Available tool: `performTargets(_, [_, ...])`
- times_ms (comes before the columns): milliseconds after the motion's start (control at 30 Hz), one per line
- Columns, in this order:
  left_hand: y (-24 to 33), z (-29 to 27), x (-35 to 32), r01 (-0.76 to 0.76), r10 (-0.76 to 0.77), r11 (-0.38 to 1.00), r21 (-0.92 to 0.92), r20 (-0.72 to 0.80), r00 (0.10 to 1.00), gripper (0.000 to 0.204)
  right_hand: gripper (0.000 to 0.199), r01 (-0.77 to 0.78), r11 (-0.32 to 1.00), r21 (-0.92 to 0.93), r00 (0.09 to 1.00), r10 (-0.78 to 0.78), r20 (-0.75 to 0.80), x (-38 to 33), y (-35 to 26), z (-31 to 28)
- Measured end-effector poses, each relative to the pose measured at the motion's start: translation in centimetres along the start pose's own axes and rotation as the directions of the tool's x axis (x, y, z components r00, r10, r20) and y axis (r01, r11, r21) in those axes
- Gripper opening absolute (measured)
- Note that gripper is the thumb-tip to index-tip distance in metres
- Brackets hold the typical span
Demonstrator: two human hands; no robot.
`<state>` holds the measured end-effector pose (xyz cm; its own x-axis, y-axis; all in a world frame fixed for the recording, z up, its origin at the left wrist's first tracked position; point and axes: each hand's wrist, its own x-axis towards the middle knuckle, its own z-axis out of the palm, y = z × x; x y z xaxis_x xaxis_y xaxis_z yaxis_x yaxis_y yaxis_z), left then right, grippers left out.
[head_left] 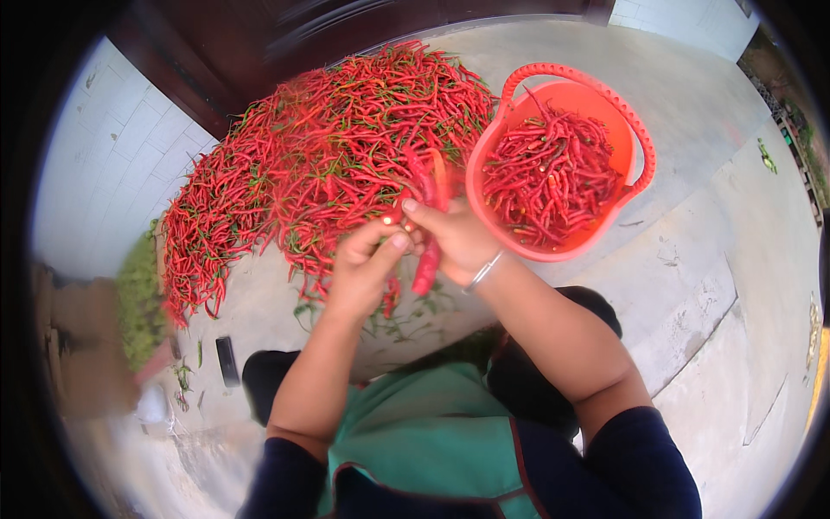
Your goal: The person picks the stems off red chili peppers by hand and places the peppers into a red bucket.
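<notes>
Several red chili peppers are gripped in my right hand, their long bodies sticking out above and below the fingers. My left hand meets it, thumb and fingers closed at the pale, stemless end of a chili pepper. Both hands are in front of a large heap of red chili peppers, many with green stems. To the right of the heap stands a red plastic basket with two handles, part filled with chili peppers that mostly show no green stems.
Loose green stems lie on the concrete floor below my hands. A black phone rests at the left, near my knee. A dark wooden door and white tiled wall stand behind the heap. Something green and blurred is at far left.
</notes>
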<state>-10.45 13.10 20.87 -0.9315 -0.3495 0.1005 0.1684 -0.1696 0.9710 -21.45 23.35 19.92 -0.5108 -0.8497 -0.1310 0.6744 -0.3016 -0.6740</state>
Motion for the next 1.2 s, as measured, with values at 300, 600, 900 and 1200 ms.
performTargets(300, [-7.4, -6.1, -2.7, 0.225, -0.326, 0.686, 0.692, 0.016, 0.945, 0.017, 0.062, 0.171, 0.964, 0.204, 0.718, 0.020, -0.695, 2.6, -7.8, -11.5])
performTargets(600, [-14.9, -13.0, -6.4, 0.265, -0.009, 0.115, 0.957, -0.266, 0.964, 0.039, 0.040, 0.136, 0.803, -0.580, 0.972, -0.221, -0.078, 1.2, -1.5, -0.3])
performTargets(900, [-18.6, -16.2, -1.2, 0.164, -0.270, -0.261, 0.951, -0.235, 0.934, 0.038, 0.035, 0.112, 0.655, -0.747, 0.988, -0.152, 0.014, 2.9, 0.4, -0.4])
performTargets(1200, [-7.4, -14.4, -1.4, 0.405, -0.230, 0.648, 0.645, -0.341, 0.911, 0.029, 0.039, 0.013, 0.523, -0.853, 0.990, 0.111, 0.083, 3.8, 2.9, -1.1])
